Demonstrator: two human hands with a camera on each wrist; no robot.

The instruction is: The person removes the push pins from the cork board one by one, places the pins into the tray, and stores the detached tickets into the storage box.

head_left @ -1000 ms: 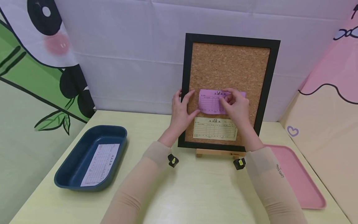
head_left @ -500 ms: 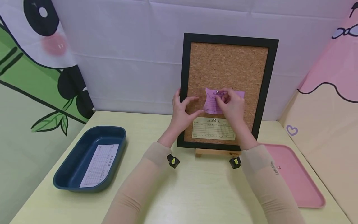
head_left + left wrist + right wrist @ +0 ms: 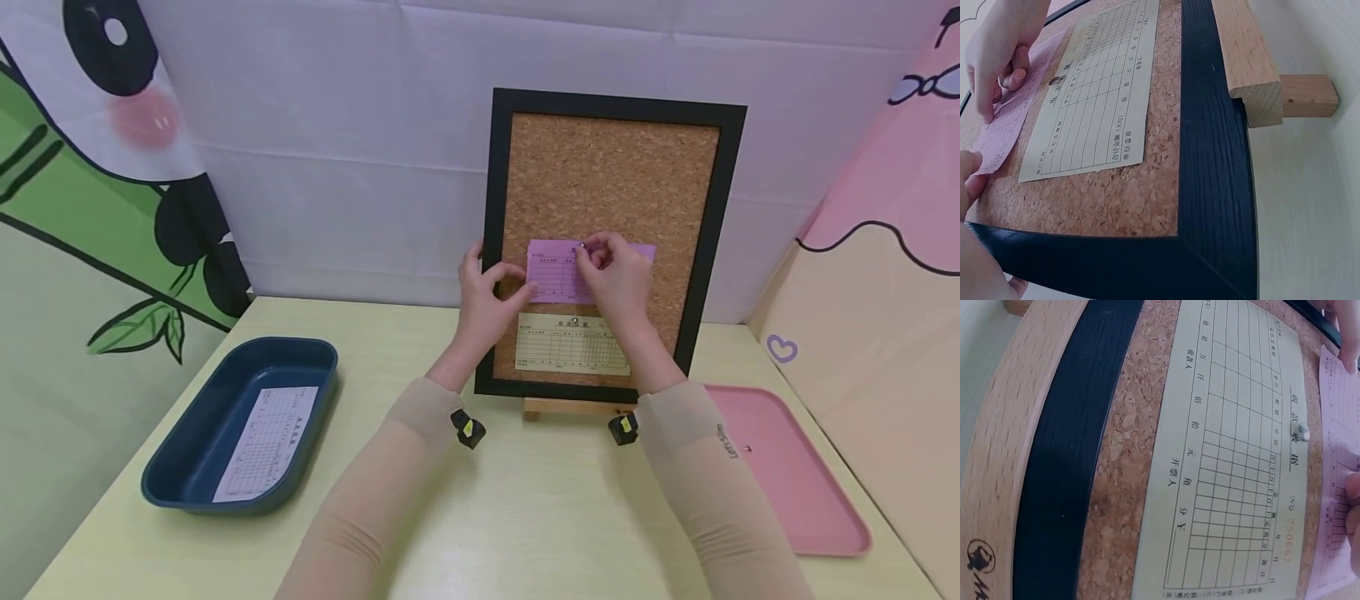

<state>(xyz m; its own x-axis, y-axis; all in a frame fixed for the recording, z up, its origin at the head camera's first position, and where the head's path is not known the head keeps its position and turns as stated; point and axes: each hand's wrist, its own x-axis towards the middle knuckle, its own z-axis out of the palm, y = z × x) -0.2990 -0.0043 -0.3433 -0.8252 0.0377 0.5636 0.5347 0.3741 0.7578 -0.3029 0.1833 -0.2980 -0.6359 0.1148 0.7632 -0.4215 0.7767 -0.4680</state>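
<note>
A purple receipt slip [image 3: 551, 271] lies against the framed corkboard [image 3: 615, 175], above a pale yellow receipt slip [image 3: 570, 354]. My left hand [image 3: 486, 304] pinches the purple slip's left edge between thumb and forefinger, while its other fingers reach the frame's left side. With thumb and forefinger, my right hand [image 3: 621, 279] pinches a small pushpin [image 3: 582, 245] at the purple slip's top edge. The right hand covers part of that slip. Another pushpin [image 3: 1301, 431] stands in the top of the yellow slip, in the right wrist view.
A wooden stand [image 3: 558, 407] holds the board upright. To the left, a blue tray [image 3: 180, 492] contains a white printed slip [image 3: 270, 442]. A pink tray [image 3: 817, 500] lies to the right with a small pin [image 3: 747, 449] in it, partly behind my right sleeve.
The purple slip's left side bowed inward half a second ago; now it lies flatter and reaches further left. My left thumb and forefinger have closed on its edge. The right hand stays at the pin.
</note>
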